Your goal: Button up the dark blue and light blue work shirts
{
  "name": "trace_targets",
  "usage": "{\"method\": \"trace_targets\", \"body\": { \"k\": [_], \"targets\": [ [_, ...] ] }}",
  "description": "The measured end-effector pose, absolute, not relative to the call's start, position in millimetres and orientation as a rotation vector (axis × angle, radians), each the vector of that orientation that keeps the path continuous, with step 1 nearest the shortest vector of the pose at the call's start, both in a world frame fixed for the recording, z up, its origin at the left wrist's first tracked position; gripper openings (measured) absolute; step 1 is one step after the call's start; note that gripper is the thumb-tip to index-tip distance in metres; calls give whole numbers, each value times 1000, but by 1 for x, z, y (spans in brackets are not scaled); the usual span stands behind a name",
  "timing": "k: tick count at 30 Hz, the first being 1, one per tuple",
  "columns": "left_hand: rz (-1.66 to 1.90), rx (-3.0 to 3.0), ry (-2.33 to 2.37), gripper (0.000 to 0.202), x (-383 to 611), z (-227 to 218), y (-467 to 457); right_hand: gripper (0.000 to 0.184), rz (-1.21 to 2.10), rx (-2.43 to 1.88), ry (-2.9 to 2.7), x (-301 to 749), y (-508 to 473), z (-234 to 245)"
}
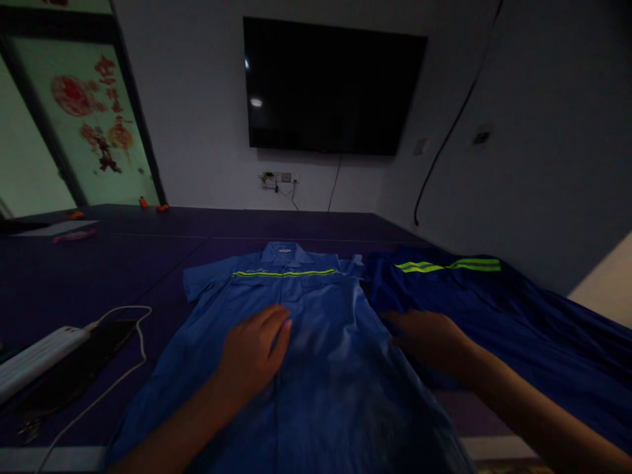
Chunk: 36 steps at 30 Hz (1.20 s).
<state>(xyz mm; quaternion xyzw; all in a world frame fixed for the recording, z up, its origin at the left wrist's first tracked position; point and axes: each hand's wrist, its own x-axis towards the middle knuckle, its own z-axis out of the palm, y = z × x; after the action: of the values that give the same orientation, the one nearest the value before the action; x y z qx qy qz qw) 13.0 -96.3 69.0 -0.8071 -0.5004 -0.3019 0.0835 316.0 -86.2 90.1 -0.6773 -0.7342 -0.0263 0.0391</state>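
A: Position of the shirt point(320, 329)?

B: Front up on the purple surface point(148, 263), collar point(296, 255) away from the wearer, hem end toward the wearer. Yellow stripe point(311, 272) runs across the chest, roughly level.

A: Hands?

B: Well apart. Left hand point(257, 339) is over the middle of the shirt front, palm side down, thumb a little away from the fingers, gripping nothing visible. Whether it presses the cloth or sits just above: cannot tell. Right hand point(427, 332) is at the shirt's right-hand side, near the dark blue garment point(444, 296). It is blurred; cannot tell whether its fingers hold the edge.

A: Main risk?

B: In my judgement, catching the wrong cloth. The shirt's edge and the dark blue garment lie close together under the right hand, both are blue, and the light is dim. A careless pinch could take both layers and drag them along together.

A: Others?

B: Creasing. The cloth looks thin and has small ripples on the right-hand side. Uneven pressure from the left hand could bunch the front and pull the stripe askew.

A: And at the left edge?

B: A white cable point(145, 355) loops just beside the shirt, by a white block point(44, 359) and a dark flat device point(83, 368). A wide sweep of the left forearm could snag the loop and shift both.
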Motion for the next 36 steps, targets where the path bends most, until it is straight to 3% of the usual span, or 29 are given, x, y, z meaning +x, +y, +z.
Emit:
{"method": "trace_targets", "body": {
  "k": [3,6,15,25,36],
  "targets": [
    [-945,-2393,-1733,34,48,70,-13,35,166,-1733,-2331,262,-21,100],
    [-984,-2215,-2125,29,57,40,57,38,412,-1677,-2163,206,48,82],
    [-965,-1925,-2386,36,54,-4,134,31,244,-1813,-1830,133,143,5],
    [-1048,-2113,-2314,21,47,-13,164,24,262,-1710,-1864,146,171,-12],
    [-1574,-2243,-2070,18,36,-22,180,23,275,-1546,-1839,149,181,-20]
  ]
}}
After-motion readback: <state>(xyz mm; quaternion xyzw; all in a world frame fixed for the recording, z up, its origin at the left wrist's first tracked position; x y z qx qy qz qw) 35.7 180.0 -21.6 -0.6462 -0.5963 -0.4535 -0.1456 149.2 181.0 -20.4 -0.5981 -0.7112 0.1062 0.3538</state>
